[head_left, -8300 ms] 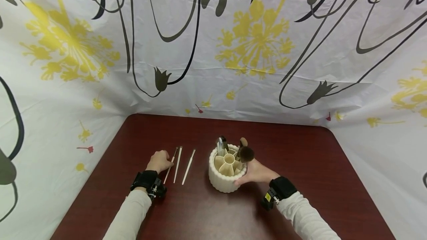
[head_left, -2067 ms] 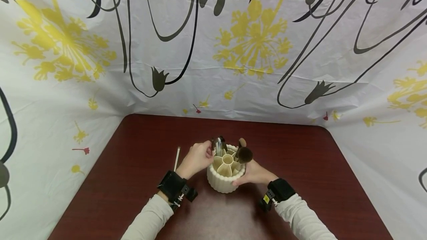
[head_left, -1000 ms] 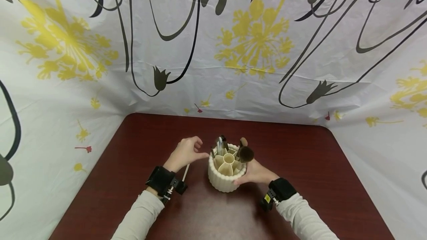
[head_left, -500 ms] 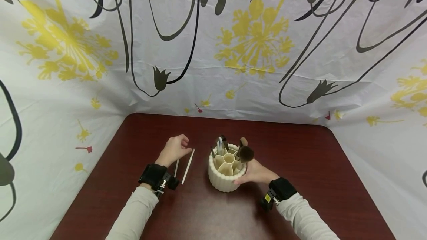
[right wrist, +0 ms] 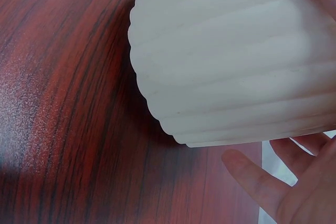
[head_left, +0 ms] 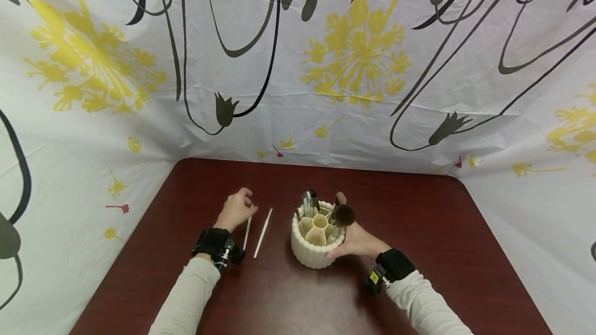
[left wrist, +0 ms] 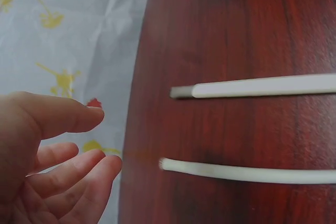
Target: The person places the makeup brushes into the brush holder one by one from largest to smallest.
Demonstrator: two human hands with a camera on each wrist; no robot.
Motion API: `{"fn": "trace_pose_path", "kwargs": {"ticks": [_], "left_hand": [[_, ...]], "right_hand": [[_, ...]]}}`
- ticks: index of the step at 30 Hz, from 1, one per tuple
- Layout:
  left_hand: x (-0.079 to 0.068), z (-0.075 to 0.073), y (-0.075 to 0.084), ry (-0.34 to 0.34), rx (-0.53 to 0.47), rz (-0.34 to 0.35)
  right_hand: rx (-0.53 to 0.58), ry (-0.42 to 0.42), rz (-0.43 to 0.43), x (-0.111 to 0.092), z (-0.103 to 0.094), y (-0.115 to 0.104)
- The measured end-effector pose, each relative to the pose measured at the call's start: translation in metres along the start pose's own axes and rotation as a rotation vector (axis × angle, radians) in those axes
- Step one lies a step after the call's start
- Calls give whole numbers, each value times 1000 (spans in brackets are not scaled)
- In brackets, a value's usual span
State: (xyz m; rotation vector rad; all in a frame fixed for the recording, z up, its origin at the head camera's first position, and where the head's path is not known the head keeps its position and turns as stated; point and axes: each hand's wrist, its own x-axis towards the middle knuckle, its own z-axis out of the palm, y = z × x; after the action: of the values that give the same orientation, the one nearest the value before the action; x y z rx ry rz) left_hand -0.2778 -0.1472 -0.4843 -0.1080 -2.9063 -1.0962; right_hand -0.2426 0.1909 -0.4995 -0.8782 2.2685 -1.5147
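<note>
My left hand [head_left: 235,212] hovers at the tip of a slim white-handled brush [head_left: 248,231] on the table. Its thumb and fingers are apart and hold nothing in the left wrist view. A second white brush [head_left: 263,234], with a grey metal end, lies just to the right. My right hand [head_left: 359,241] grips the right side of a cream, ribbed brush holder [head_left: 311,253], thumb toward the front. The holder stands upright, divided into compartments, with several brushes in its back and side ones. A big fluffy brush [head_left: 344,215] leans out over the right rim.
The dark red wooden table [head_left: 396,200] has rounded far corners. A white cloth [head_left: 279,71] with yellow and grey flower prints hangs behind it and along both sides.
One of three loose brushes left the table and now stands in the holder's left compartment. My left hand released it there and moved back left to the remaining two. My right hand kept its grip.
</note>
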Motion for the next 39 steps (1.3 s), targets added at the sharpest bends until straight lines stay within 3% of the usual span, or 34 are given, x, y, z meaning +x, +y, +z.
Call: {"fn": "trace_pose_path", "kwargs": {"ticks": [6, 16, 22, 32, 39], "left_hand": [[4, 6, -12, -34, 26, -51], [4, 12, -25, -65, 74, -75], [4, 18, -33, -70, 106, -75], [3, 27, -38, -111, 141, -97], [-2, 28, -34, -134, 138, -110]], "right_hand": [[-10, -5, -11, 0, 0, 1], [15, -8, -43, 2, 1, 1], [36, 16, -15, 0, 2, -1], [48, 27, -48, -3, 4, -25], [37, 21, -77, 0, 3, -8]]}}
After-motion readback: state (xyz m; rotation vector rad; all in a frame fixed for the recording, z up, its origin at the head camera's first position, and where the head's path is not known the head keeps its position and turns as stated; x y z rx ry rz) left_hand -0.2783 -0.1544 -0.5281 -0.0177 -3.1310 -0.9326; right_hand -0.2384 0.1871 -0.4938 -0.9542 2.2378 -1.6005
